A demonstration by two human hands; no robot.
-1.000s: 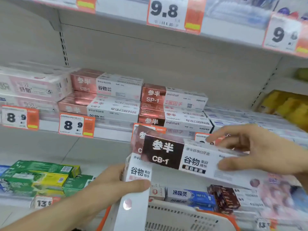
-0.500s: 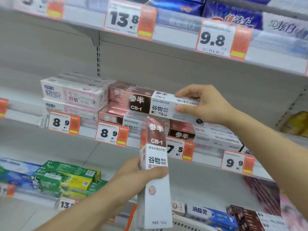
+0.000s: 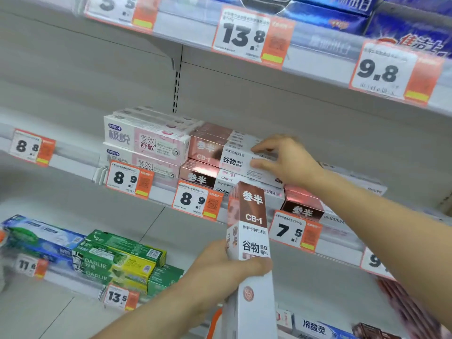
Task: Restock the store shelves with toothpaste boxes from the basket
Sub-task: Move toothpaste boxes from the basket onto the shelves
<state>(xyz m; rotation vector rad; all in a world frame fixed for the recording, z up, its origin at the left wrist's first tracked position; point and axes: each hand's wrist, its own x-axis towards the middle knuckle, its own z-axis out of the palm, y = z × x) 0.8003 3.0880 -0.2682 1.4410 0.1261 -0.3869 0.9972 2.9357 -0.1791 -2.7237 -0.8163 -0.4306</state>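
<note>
My right hand (image 3: 287,162) pinches the white end of a brown-and-white CB-1 toothpaste box (image 3: 225,152) that lies on top of the stack of like boxes (image 3: 203,174) on the middle shelf (image 3: 73,163). My left hand (image 3: 227,267) grips several more CB-1 boxes (image 3: 252,241) held upright in front of the shelf edge. A sliver of the orange basket rim (image 3: 215,321) shows at the bottom, mostly hidden behind the left arm and the boxes.
Pink-and-white toothpaste boxes (image 3: 146,140) sit left of the CB-1 stack; more brown boxes (image 3: 303,206) lie to its right. Green and blue boxes (image 3: 117,260) fill the lower shelf. Price tags (image 3: 198,199) line the shelf edges. Blue packs (image 3: 342,18) stand on the top shelf.
My right hand carried one CB-1 box from above the basket up to the middle shelf and set it on the stack. The left hand's boxes rose slightly. The view shifted right.
</note>
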